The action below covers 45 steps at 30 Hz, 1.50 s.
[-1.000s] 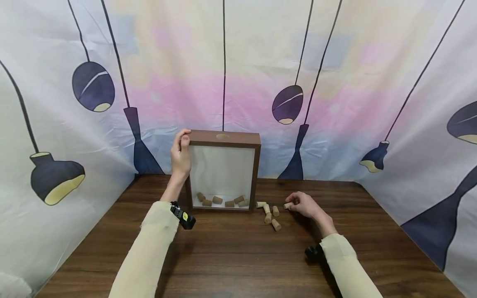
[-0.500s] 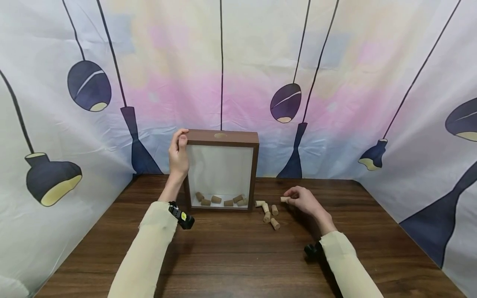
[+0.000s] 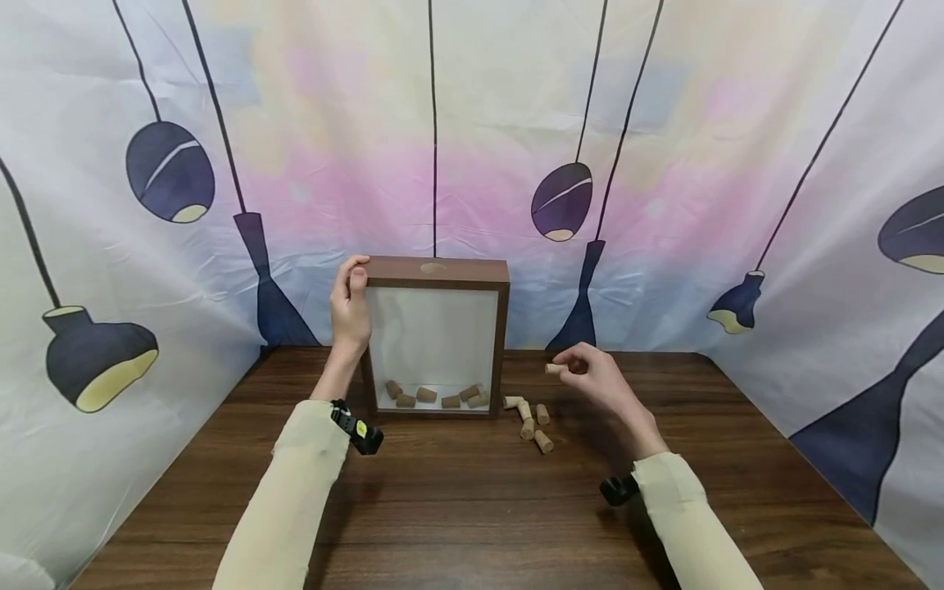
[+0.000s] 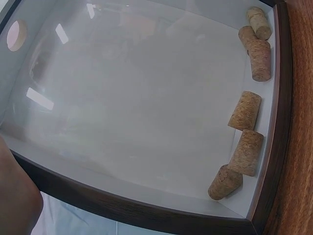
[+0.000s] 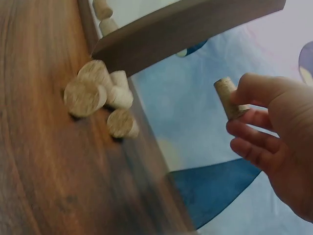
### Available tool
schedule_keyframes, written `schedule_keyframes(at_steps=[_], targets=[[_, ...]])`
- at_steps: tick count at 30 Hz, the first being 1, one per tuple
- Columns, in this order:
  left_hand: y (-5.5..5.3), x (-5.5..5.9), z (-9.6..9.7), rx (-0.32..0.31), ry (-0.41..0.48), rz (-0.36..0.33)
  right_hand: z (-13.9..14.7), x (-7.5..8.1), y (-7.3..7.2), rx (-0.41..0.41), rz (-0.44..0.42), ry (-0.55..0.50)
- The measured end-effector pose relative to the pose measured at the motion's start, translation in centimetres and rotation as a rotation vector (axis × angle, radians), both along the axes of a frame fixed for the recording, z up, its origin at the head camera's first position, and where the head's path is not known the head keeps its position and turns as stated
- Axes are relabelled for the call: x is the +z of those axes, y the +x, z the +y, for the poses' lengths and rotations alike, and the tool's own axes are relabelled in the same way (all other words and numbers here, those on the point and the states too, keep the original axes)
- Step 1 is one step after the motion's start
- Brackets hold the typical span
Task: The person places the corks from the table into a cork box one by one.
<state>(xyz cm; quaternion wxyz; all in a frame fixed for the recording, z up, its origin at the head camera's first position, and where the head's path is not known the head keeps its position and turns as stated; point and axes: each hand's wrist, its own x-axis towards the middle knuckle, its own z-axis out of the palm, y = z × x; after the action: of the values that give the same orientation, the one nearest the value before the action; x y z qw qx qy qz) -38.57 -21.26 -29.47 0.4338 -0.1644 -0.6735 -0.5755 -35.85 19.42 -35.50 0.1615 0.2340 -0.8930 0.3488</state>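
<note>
A brown-framed shadow box (image 3: 503, 344) with a clear front stands upright on the table, and a round hole (image 3: 433, 268) shows in its top. Along its bottom lie several corks (image 4: 246, 152). My left hand (image 3: 350, 313) grips the box's upper left corner, thumb on the front edge. Between thumb and fingers, my right hand (image 3: 601, 378) pinches a single cork (image 5: 226, 96), raised above the table to the right of the box. Below that hand, by the box's lower right corner, several loose corks (image 3: 527, 418) lie in a small cluster.
The dark wooden table (image 3: 472, 508) runs back to a hanging cloth (image 3: 332, 164) printed with lamps, which also closes off both sides. Each wrist carries a black strapped camera (image 3: 357, 428).
My right hand has lifted the cork off the table, moving up and slightly left with it. My left hand keeps its hold on the box.
</note>
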Motion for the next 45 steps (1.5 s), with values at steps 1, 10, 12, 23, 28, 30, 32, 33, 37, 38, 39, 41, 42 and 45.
schedule_keyframes(at_steps=[1,10,12,23,28,30,32,33,37,38,39,41,42,45], targets=[[0.0,0.0,0.0,-0.001,0.001,-0.002,-0.2,0.2,0.1,0.003,0.023,-0.006],[1.2,0.5,0.2,-0.037,0.014,0.007,-1.5,1.8,1.1,0.077,0.212,-0.101],[2.0,1.0,0.5,-0.041,0.010,0.014,-1.7,2.1,1.3,0.090,0.251,-0.120],[3.0,1.7,1.2,-0.053,0.002,0.028,-2.6,5.7,2.4,0.143,0.414,-0.193],[3.1,1.7,1.1,-0.040,-0.004,0.023,-4.2,9.2,3.4,0.173,0.477,-0.169],[3.2,1.7,1.0,-0.035,-0.003,0.018,-4.6,10.2,3.0,0.206,0.503,-0.178],[3.2,1.8,1.0,-0.036,-0.001,0.016,-4.9,11.1,2.4,0.219,0.521,-0.182],[3.2,1.8,1.0,-0.037,-0.001,0.013,-5.2,11.8,2.5,0.224,0.534,-0.181],[3.2,1.9,1.0,-0.033,-0.007,0.004,-6.6,14.4,3.0,0.235,0.557,-0.139],[3.2,1.9,1.0,-0.029,-0.009,0.002,-7.0,15.1,3.1,0.241,0.556,-0.125],[3.2,1.9,1.0,-0.028,-0.009,0.001,-7.4,15.6,3.2,0.245,0.558,-0.110],[3.2,1.9,1.0,-0.026,-0.008,0.001,-8.2,16.7,3.2,0.262,0.554,-0.077],[3.2,1.9,1.0,-0.026,-0.009,-0.001,-8.6,17.2,3.2,0.266,0.554,-0.061],[3.3,1.9,1.0,-0.029,-0.011,-0.004,-9.9,18.3,2.9,0.273,0.539,-0.007]])
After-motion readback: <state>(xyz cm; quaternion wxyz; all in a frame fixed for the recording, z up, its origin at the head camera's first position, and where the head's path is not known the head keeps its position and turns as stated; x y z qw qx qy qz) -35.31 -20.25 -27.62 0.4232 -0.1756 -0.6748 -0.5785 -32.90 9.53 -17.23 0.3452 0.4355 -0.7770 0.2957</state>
